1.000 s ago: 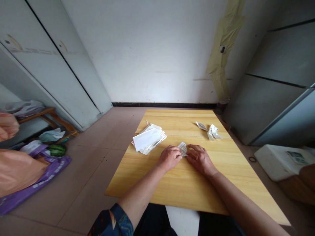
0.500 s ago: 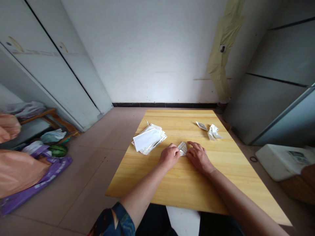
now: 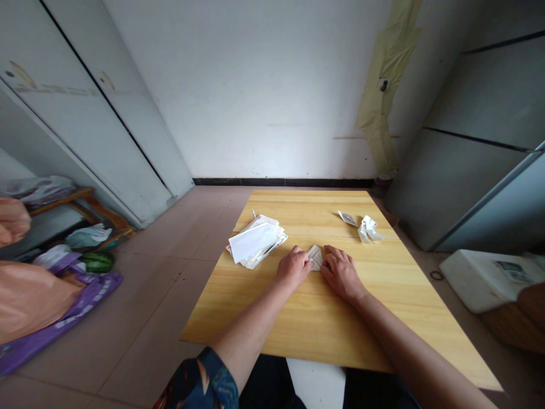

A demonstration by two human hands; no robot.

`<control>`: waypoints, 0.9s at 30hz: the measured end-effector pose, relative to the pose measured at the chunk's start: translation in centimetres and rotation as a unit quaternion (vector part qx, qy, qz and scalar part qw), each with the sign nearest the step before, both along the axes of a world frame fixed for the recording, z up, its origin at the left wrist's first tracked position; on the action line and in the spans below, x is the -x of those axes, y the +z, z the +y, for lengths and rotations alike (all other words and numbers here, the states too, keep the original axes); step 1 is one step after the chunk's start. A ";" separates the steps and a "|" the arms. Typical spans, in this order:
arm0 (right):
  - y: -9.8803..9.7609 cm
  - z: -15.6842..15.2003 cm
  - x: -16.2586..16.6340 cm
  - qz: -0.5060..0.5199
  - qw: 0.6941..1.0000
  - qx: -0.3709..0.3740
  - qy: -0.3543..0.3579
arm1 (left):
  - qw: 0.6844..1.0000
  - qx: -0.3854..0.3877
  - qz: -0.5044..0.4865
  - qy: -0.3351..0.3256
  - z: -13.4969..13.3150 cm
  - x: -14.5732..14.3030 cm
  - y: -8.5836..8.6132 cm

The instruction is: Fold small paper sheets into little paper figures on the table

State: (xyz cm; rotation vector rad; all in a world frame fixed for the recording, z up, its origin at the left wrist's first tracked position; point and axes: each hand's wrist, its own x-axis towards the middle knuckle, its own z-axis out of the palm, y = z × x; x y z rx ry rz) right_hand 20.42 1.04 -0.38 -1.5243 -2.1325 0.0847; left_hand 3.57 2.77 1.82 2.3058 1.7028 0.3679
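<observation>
A small folded white paper (image 3: 315,257) lies on the wooden table (image 3: 315,324), between my two hands. My left hand (image 3: 293,268) pinches its left edge with the fingers curled over it. My right hand (image 3: 341,275) rests flat on the table, fingers spread, with the fingertips against the paper's right side. Left of my hands sits a loose stack of white papers and envelopes (image 3: 254,242). Toward the far right of the table lie a crumpled paper bundle (image 3: 369,229) and a small folded slip (image 3: 348,218).
The table stands against a white wall, between a white cabinet (image 3: 93,108) and a grey appliance (image 3: 477,170). A peach plastic bag (image 3: 29,301), a purple bag (image 3: 55,321) and a watermelon (image 3: 97,262) lie on the floor at left. A white foam box (image 3: 481,281) stands at right.
My right hand has slid slightly left, closer to the folded paper. My left hand stays on the paper's left edge. The stack and the other papers have not moved.
</observation>
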 end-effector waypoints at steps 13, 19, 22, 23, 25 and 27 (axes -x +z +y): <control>0.2 -0.1 0.4 -0.007 1.000 0.012 -0.011 | 0.999 -0.012 0.036 -0.011 -0.1 0.1 -0.3; -0.1 0.0 0.4 -0.005 1.000 -0.003 -0.015 | 0.999 -0.010 0.034 -0.011 -0.1 0.0 -0.2; -0.1 0.0 0.4 0.001 1.000 -0.005 -0.012 | 1.000 0.002 0.030 -0.005 -0.1 -0.1 -0.1; -0.1 0.0 0.4 0.003 1.000 -0.006 -0.011 | 1.000 0.006 0.029 -0.004 -0.1 -0.1 -0.1; -0.1 0.0 0.4 0.006 1.000 -0.005 -0.010 | 1.000 0.009 0.029 -0.002 -0.1 -0.1 0.0; -0.1 0.0 0.4 0.007 1.000 -0.001 -0.008 | 1.000 0.009 0.030 -0.002 -0.1 -0.1 0.0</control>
